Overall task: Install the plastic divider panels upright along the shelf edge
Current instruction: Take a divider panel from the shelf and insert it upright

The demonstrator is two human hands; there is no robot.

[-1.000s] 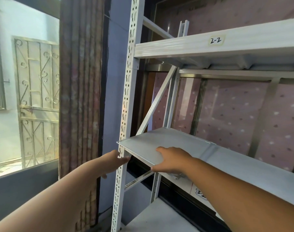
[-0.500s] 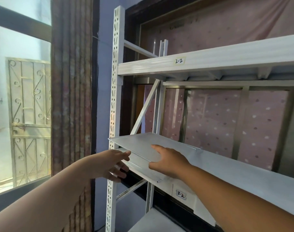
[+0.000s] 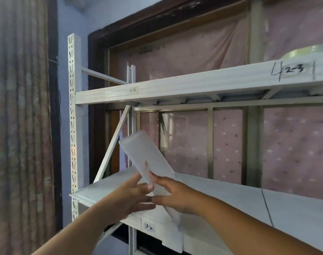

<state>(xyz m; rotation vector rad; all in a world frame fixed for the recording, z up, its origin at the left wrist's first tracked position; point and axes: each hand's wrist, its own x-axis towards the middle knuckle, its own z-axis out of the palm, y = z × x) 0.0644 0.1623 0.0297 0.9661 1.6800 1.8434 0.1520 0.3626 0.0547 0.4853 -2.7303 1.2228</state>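
A translucent white plastic divider panel [image 3: 146, 159] is tilted up steeply above the left end of the white shelf [image 3: 230, 192], leaning back and to the left. My right hand [image 3: 173, 196] grips its lower edge, thumb on the front face. My left hand [image 3: 133, 196] touches the panel's lower left side with fingers spread around it. The panel's lower part runs down past the shelf's front edge, partly hidden behind my hands. A label "3-2" [image 3: 149, 227] sits on the shelf's front beam.
The white slotted upright post [image 3: 73, 126] stands at the left, with a diagonal brace [image 3: 112, 144] behind the panel. An upper shelf beam [image 3: 194, 85] labelled "2-3" spans overhead. A brown curtain [image 3: 20, 126] hangs at left; pink dotted cloth covers the back.
The panel was lying flat on the shelf; both hands have lifted and tilted it up toward vertical. The view has shifted upward and to the right.
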